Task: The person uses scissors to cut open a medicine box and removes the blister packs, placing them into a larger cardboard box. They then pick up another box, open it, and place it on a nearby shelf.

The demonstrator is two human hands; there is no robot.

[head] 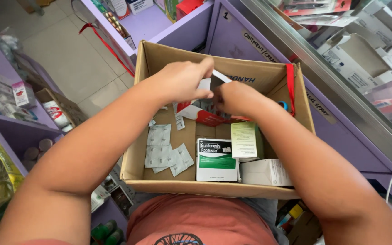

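From the head camera, both hands work over the far side of the cardboard box [159, 174]: left hand [184, 81] pinches a white packet [218, 77], right hand [234, 97] grips it too, above a red-and-white carton [203, 115]; blister strips [162, 147] lie near the box's left wall

lilac shelves [169, 27], a glass counter [341, 86], tiled floor [64, 54].

Both hands over open cardboard box [159, 59]. Left hand [182, 81] and right hand [234, 97] pinching white leaflet [215, 79] together. Below: green-white medicine carton [216, 159], foil pill strips [162, 147], red packet [205, 117].
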